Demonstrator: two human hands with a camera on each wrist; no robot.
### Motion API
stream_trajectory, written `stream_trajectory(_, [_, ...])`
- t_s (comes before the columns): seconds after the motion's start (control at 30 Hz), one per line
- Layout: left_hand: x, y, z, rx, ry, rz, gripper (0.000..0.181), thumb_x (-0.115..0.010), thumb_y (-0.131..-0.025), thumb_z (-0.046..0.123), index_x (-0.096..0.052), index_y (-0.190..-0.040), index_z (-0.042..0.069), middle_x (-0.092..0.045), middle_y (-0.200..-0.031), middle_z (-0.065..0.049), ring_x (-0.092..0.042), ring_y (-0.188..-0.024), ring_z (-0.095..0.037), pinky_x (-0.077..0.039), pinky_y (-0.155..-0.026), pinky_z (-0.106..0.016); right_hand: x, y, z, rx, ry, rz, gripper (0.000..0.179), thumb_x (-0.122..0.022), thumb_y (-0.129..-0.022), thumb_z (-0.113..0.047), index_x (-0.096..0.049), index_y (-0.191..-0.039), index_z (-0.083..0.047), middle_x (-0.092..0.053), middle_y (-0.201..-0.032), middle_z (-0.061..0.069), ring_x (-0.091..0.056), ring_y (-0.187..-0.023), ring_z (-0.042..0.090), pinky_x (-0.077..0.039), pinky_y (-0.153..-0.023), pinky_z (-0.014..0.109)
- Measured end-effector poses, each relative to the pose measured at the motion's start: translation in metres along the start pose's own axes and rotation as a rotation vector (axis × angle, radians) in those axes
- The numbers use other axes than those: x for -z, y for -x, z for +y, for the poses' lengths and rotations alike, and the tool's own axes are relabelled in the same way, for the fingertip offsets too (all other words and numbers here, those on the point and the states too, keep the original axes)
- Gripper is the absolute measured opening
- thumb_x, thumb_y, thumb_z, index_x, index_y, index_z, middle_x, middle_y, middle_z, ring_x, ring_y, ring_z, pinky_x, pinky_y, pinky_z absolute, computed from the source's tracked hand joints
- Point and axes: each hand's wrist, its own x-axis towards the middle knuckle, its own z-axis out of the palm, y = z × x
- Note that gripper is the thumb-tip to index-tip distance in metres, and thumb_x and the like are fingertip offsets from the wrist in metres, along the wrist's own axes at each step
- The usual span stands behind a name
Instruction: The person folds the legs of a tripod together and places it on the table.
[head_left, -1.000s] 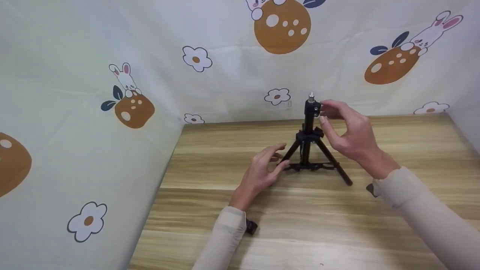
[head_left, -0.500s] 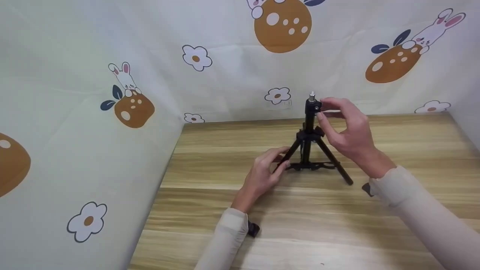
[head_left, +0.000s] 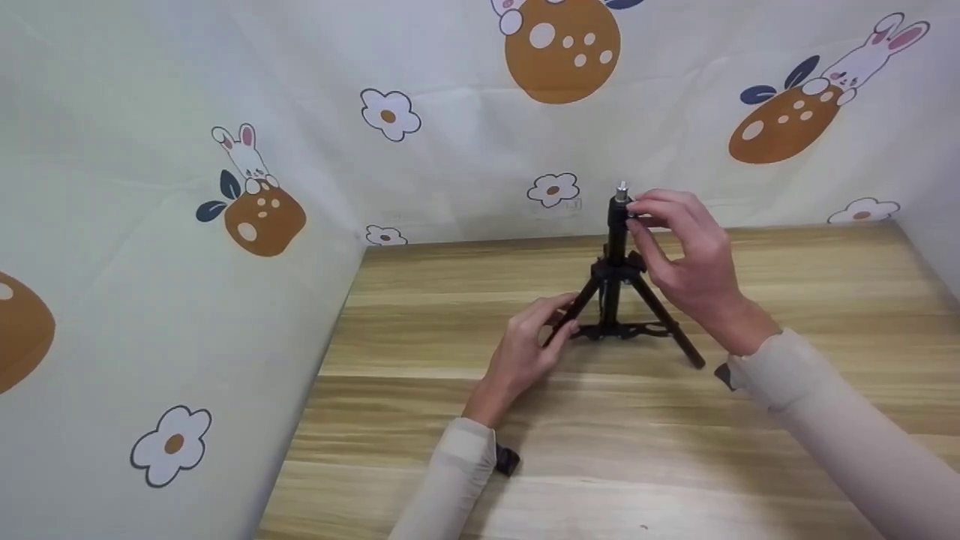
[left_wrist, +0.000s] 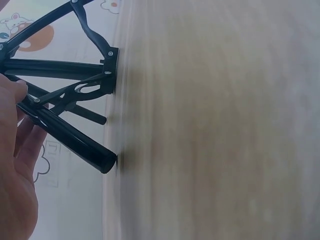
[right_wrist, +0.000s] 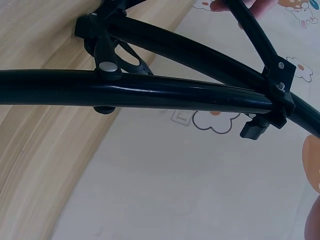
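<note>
A small black tripod stand (head_left: pixel 616 247) stands upright with its legs spread on the wooden table, a silver screw stud (head_left: pixel 622 192) at its top. My left hand (head_left: pixel 523 349) grips the tripod's left leg between thumb and fingers; the left wrist view shows that leg (left_wrist: pixel 75 140) with the thumb and fingers around it. Up at the top collar, my right hand (head_left: pixel 694 251) pinches the side part below the stud, and its fingertips hide that part. In the right wrist view the tripod's leg (right_wrist: pixel 185 92) and hub fill much of the picture, with only a sliver of my right hand (right_wrist: pixel 313 220) at the edge.
Behind the wooden table (head_left: pixel 600 450) hangs a pale cloth (head_left: pixel 450 165) printed with rabbits, orange fruit and flowers; it also covers the left and right sides. Dark wrist-worn pieces (head_left: pixel 507 460) show beside both sleeves.
My left fingers have closed around the tripod's left leg. My right fingertips have moved left from beside the top collar and now pinch its side part. The tripod stays in place.
</note>
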Motion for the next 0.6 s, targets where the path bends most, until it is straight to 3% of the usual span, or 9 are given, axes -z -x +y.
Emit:
stream_trajectory(0.4, [-0.0042,-0.0007,0.0011,-0.036,-0.034,0.063,0.035,-0.073,-0.105,0.012,-0.070,-0.140,0.010,-0.078,-0.116,-0.004,-0.076,-0.102,-0.012,-0.067,-0.092,-0.027,0.0016,-0.0063,-0.0064,0.032,0.036,0.031,0.026,-0.081,-0.089,0.012,-0.082,-0.111,0.000,-0.080,-0.111,0.016,-0.078,-0.101,0.030,-0.058,-0.104,0.014])
stream_trajectory(0.6, [-0.0051,0.0002,0.0002,-0.041,-0.032,0.083,0.033,-0.073,-0.105,0.014,-0.071,-0.138,0.009,-0.078,-0.114,-0.004,-0.076,-0.099,-0.011,-0.067,-0.090,-0.026,0.0039,-0.0062,-0.0040,0.019,0.043,0.019,0.027,-0.083,-0.089,0.010,-0.083,-0.113,-0.002,-0.082,-0.112,0.014,-0.079,-0.102,0.031,-0.059,-0.104,0.014])
